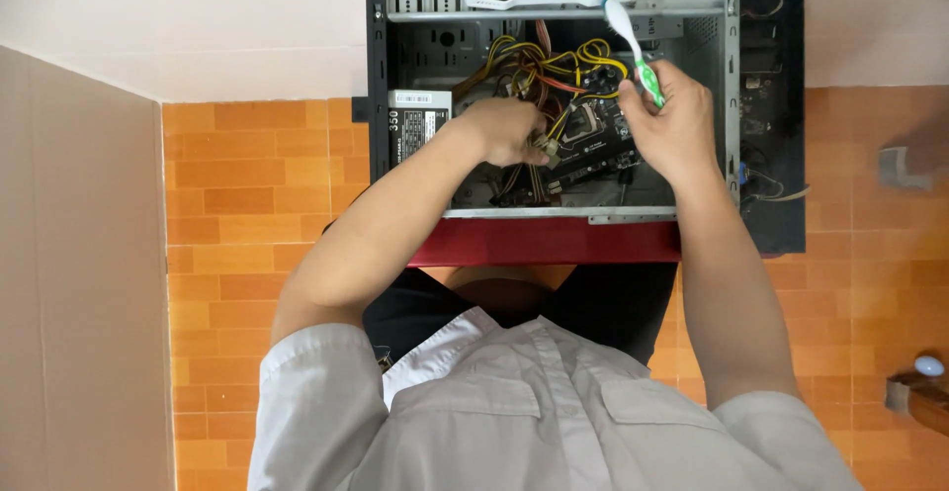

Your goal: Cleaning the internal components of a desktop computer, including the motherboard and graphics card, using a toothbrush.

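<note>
While the open computer case [554, 86] lies on its side so its inside faces up, the right hand [674, 120] grips a green and white toothbrush [633, 48]. Its long body slants, bristle end pointing up and away. The left hand [509, 130] pinches a plug among yellow wires [554, 61], holding them aside.

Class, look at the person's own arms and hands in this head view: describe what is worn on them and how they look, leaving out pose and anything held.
Both arms are bare from above the elbow down. The left hand and right hand wear no gloves; no rings, watch or bracelet can be seen. Short, light grey sleeves of a buttoned shirt with a collar and two chest pockets cover the upper arms.
</note>
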